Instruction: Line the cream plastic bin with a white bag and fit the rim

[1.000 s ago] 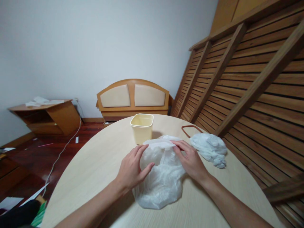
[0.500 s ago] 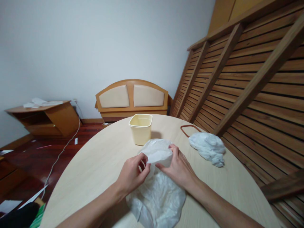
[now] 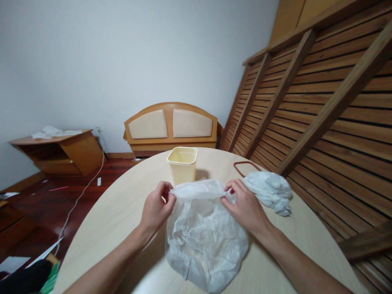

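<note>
A thin, crinkled translucent white plastic bag (image 3: 203, 237) lies on the pale round table (image 3: 116, 220) in front of me. My left hand (image 3: 156, 208) pinches the left end of its top edge. My right hand (image 3: 245, 206) pinches the right end, so the edge is stretched taut between them, just above the table. A small cream plastic bin (image 3: 183, 164) stands empty right behind the bag.
A second crumpled white bag (image 3: 269, 191) lies to the right beside a brown rubber band (image 3: 245, 166). A slatted wooden frame (image 3: 321, 102) leans along the right. A headboard (image 3: 170, 127), a low cabinet (image 3: 61, 151) and a cable on the floor are beyond the table.
My hands came together on the bag's top, then pulled apart to each side, stretching the edge flat. The bag's body has spread out toward me.
</note>
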A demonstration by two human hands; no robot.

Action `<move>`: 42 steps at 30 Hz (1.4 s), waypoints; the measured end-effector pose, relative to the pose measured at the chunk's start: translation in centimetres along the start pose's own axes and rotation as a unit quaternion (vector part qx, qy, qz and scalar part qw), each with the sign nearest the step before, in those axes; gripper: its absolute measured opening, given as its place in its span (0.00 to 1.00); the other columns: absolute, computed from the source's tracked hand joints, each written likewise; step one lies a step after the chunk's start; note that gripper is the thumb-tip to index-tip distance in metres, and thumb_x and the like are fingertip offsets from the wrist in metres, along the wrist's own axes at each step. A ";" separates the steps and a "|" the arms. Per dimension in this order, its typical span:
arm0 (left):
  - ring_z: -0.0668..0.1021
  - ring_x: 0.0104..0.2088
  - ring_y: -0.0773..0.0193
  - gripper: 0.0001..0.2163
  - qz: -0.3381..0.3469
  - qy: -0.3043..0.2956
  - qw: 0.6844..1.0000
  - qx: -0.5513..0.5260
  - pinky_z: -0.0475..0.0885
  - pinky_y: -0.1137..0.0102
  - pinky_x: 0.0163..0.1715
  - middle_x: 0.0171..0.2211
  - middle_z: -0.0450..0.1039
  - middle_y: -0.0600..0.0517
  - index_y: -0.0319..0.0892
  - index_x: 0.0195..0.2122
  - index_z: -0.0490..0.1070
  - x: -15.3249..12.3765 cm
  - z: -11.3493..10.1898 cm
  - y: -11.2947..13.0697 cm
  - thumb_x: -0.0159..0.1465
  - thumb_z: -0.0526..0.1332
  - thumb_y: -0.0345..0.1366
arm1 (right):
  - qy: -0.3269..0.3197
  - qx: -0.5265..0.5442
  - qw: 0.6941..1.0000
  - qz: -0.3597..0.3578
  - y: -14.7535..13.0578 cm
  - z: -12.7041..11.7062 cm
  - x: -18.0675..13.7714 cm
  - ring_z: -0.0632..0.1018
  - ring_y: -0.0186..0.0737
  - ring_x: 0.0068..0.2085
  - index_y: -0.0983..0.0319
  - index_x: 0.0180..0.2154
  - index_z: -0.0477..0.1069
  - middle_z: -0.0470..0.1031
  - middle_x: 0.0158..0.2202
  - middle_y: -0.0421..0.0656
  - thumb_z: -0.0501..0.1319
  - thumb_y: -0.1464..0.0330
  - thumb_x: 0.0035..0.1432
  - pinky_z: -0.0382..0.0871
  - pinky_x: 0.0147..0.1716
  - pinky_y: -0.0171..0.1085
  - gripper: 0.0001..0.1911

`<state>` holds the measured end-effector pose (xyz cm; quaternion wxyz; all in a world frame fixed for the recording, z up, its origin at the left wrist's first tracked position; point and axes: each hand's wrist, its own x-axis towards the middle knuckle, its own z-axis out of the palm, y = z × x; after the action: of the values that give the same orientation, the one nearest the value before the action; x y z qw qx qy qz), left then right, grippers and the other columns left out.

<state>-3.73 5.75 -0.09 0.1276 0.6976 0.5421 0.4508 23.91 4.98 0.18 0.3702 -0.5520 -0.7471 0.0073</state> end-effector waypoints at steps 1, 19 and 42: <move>0.73 0.26 0.66 0.04 0.010 -0.011 1.000 0.009 0.66 0.73 0.26 0.26 0.70 0.56 0.44 0.35 0.67 -0.2 -0.1 0.2 0.61 0.55 0.34 | -0.009 0.017 1.000 0.005 -0.3 -0.2 0.0 0.78 0.45 0.36 0.57 0.35 0.66 0.76 0.36 0.43 0.58 0.68 0.56 0.71 0.38 0.42 0.02; 0.65 0.65 0.45 0.18 0.270 -0.165 0.935 0.163 0.71 0.50 0.59 0.68 0.55 0.40 0.46 0.54 0.68 -2.9 1.3 1.6 0.63 0.65 0.38 | 0.021 0.156 0.987 0.007 1.2 -0.3 1.0 0.78 0.45 0.43 0.60 0.38 0.75 0.78 0.40 0.47 0.52 0.63 0.69 0.70 0.43 0.41 0.14; 0.77 0.55 0.48 0.24 0.159 -0.013 0.956 0.247 0.80 0.59 0.45 0.59 0.69 0.39 0.38 0.60 0.62 -1.2 1.1 -1.2 0.62 0.62 0.30 | 0.102 0.153 0.981 0.068 3.1 -1.0 1.2 0.77 0.43 0.35 0.60 0.42 0.70 0.76 0.36 0.44 0.53 0.60 0.64 0.70 0.34 0.39 0.13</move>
<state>-3.69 5.50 -2.09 -0.1147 0.7902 0.5170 0.3084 26.92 6.82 0.28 0.5233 -0.5360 -0.6562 0.0908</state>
